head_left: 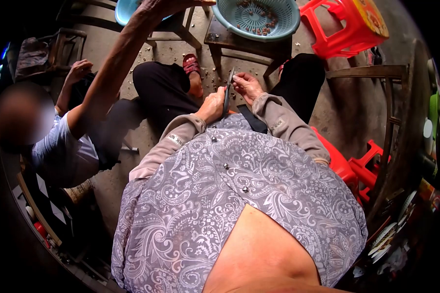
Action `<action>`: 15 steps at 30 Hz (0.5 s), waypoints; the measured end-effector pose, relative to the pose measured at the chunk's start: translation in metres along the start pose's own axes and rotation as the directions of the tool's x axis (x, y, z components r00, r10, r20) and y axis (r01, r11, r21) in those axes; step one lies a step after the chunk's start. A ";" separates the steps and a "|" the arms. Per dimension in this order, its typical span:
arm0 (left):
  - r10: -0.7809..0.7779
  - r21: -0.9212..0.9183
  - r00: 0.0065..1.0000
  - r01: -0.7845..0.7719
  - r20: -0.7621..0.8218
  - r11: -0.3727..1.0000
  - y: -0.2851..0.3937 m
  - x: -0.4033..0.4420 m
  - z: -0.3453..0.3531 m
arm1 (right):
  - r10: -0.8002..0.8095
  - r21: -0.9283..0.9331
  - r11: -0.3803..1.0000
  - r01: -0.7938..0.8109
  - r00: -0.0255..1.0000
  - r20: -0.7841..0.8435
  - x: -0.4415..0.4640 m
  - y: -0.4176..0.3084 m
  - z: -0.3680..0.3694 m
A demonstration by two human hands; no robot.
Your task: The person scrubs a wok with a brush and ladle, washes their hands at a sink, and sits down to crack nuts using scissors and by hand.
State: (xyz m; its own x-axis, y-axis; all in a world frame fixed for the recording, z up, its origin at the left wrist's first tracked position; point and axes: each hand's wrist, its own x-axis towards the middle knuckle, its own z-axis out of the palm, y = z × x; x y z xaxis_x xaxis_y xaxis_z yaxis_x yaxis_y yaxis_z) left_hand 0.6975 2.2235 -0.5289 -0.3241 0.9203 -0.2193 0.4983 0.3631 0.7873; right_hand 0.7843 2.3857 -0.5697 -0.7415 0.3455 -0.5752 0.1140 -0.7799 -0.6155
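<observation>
My left hand (pixel 210 105) is closed around a pair of scissors (pixel 227 93) with dark handles, and the grey blades point away from me. Beside the blade tips, my right hand (pixel 248 86) has its thumb and fingers pinched together. What it pinches is too small to make out. Both hands are close together above my lap. Beyond them, a light blue plastic basket (pixel 219 15) holds several small brown pieces, perhaps shells or nuts, and rests on a low dark wooden stool (pixel 215 36).
At my left sits another person (pixel 66 151), one arm (pixel 107 73) stretched toward a second blue basket (pixel 126 10). A red plastic stool (pixel 327 29) stands at the far right, and more red plastic (pixel 369 163) is by my right side. Small bits litter the concrete floor (pixel 181 56).
</observation>
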 end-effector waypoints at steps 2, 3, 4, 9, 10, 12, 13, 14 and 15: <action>-0.119 -0.276 0.992 0.128 0.046 0.953 0.007 0.001 -0.003 | 0.027 -0.055 0.998 -0.026 0.999 0.017 -0.003 -0.002 0.006; -0.177 -0.426 0.983 0.177 0.040 0.887 0.008 0.000 -0.002 | 0.039 0.013 0.999 -0.039 0.999 0.028 -0.001 0.000 0.003; -0.235 -0.567 0.971 0.220 0.047 0.794 0.008 0.000 -0.005 | 0.054 0.082 0.995 -0.057 0.998 0.037 0.001 -0.001 0.002; -0.295 -0.700 0.955 0.209 -0.002 0.683 0.005 -0.004 -0.014 | 0.097 0.329 0.934 -0.141 0.984 0.148 0.000 -0.009 -0.002; -0.194 -0.571 0.978 0.116 -0.077 0.813 -0.003 -0.003 -0.010 | 0.094 0.341 0.929 -0.140 0.985 0.147 0.000 -0.008 -0.004; -0.087 -0.361 0.991 0.045 -0.103 0.932 -0.016 -0.004 -0.004 | 0.096 0.368 0.919 -0.143 0.985 0.142 0.002 -0.007 -0.004; -0.093 -0.298 0.993 0.066 -0.075 0.952 -0.004 -0.007 -0.008 | 0.087 0.367 0.920 -0.141 0.983 0.160 0.003 -0.007 -0.004; -0.100 -0.234 0.994 0.086 -0.047 0.968 0.008 -0.007 -0.012 | 0.078 0.366 0.920 -0.139 0.981 0.178 0.004 -0.007 -0.004; -0.125 -0.191 0.992 0.121 -0.009 0.974 0.016 -0.006 -0.014 | 0.068 0.366 0.921 -0.137 0.978 0.195 0.004 -0.007 -0.004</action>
State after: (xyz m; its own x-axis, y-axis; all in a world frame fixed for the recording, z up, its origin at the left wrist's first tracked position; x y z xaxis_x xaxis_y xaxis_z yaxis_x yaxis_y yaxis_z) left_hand 0.6960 2.2220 -0.5071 -0.3914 0.8663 -0.3104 0.2927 0.4370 0.8505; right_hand 0.7835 2.3945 -0.5701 -0.8470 0.1831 -0.4991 -0.0353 -0.9561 -0.2909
